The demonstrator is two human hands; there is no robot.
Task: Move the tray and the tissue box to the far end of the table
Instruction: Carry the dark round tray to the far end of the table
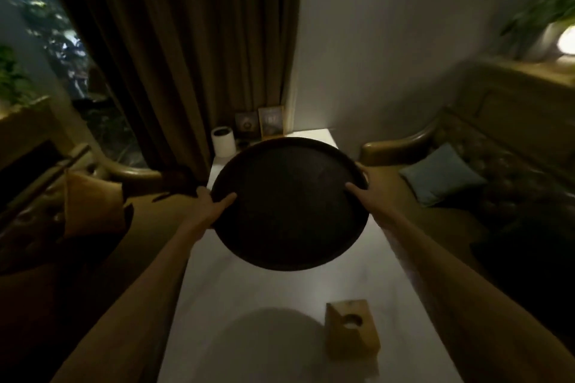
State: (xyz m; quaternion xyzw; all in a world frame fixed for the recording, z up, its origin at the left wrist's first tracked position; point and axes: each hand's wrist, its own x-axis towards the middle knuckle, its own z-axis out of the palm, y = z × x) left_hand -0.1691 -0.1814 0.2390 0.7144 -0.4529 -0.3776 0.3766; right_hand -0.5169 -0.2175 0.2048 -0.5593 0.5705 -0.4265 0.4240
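A large round dark tray hangs in the air above the middle of the long white table. My left hand grips its left rim, thumb on the tray's inner face. My right hand holds the right rim the same way. The tray casts a round shadow on the tabletop near me. A small wooden cube tissue box with a round hole on top stands on the near right part of the table, well below and behind the tray.
At the table's far end stand a white cylinder and two small framed pictures against a brown curtain. Sofas flank the table: one with a blue cushion on the right, one with a tan cushion on the left.
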